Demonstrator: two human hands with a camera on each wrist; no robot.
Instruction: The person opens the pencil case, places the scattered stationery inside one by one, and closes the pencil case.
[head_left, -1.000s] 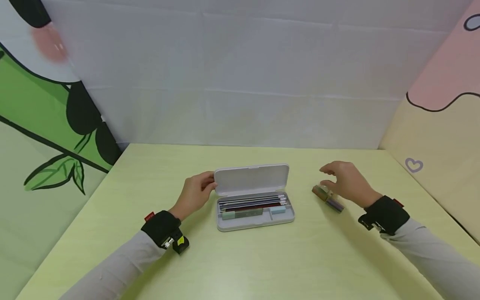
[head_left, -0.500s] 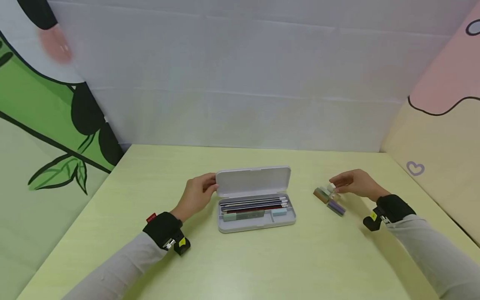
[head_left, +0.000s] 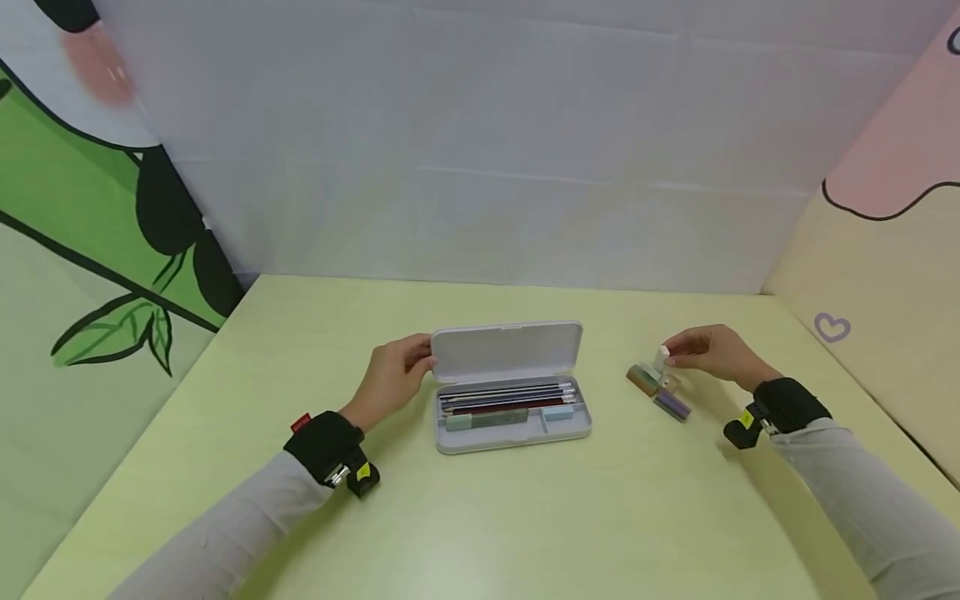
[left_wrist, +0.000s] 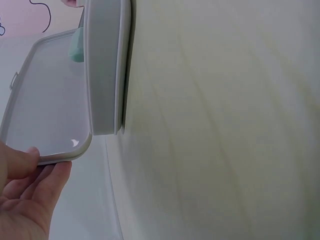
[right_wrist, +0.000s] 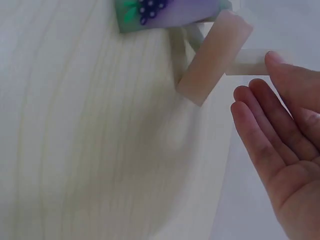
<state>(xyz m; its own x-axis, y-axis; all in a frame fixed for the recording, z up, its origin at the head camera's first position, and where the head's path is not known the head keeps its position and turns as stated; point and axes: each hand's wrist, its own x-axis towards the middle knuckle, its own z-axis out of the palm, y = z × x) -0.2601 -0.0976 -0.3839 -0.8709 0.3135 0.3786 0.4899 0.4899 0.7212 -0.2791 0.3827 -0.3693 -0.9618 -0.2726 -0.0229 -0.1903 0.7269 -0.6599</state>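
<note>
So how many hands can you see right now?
2: the left hand pinches the open lid at its edge; the right hand pinches a white block.

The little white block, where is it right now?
In the head view, the white block is right of the open pencil case, pinched by the right hand, close to the purple block.

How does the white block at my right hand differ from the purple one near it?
The white block is pinched by the right hand, while no hand touches the purple block. The white block stands roughly upright; the purple block lies down on the table. They also differ in colour: one white, one purple. Both are outside the pencil case, to its right.
</note>
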